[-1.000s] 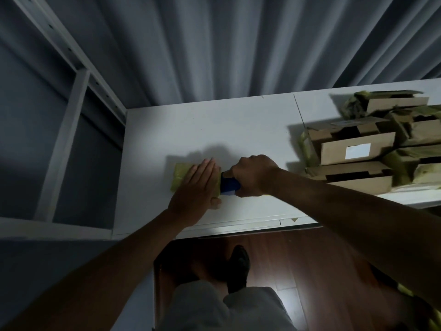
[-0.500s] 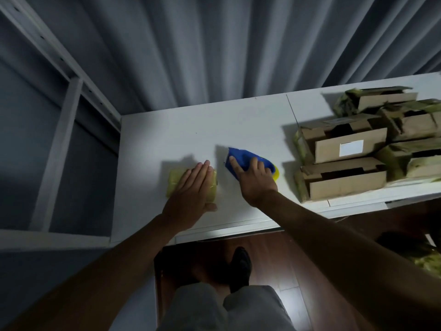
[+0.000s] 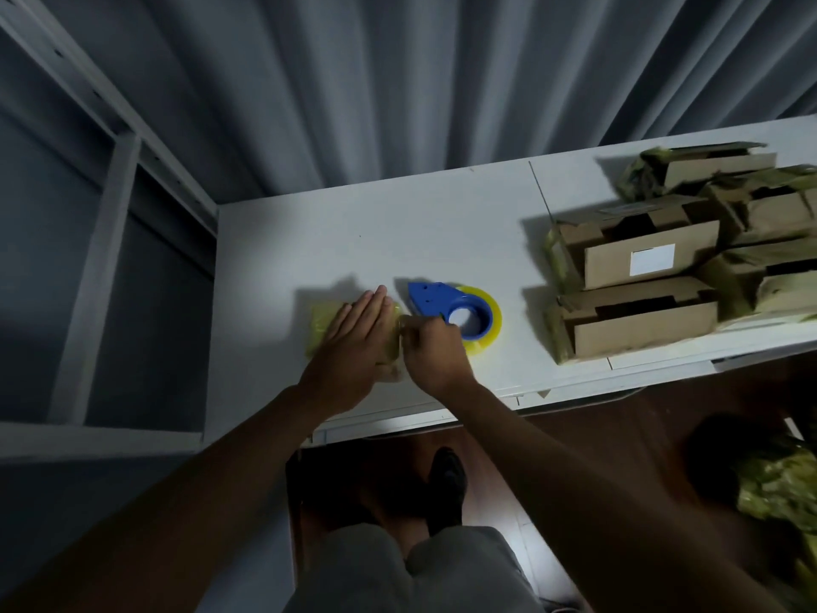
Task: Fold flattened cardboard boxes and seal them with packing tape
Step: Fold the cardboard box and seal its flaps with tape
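**boxguy:** Dim room, grey pleated curtain (image 3: 398, 81) hanging behind a white tabletop (image 3: 353, 223), pale metal shelving frame (image 3: 101, 214) standing on the left. There's only the head view, so working through that. The left hand (image 3: 353, 342) is lying flat with straight fingers, pressing down a small tape-wrapped yellowish cardboard box (image 3: 322, 320) near the front edge. The right hand (image 3: 431, 347) is curling its fingertips at the box's right end, looking like it's pinching the tape tail there, though it's too dark to be sure.

**tapehead:** And the dispenser?

**boxguy:** The blue plastic dispenser with its yellow tape roll (image 3: 460, 311) is sitting loose on the table, just beside the right hand. A stack of finished brown cardboard boxes (image 3: 654, 280) is piling up on the right.

**tapehead:** My guess at the risk: the tail is folding onto itself or creasing, since nobody's holding the roll taut.
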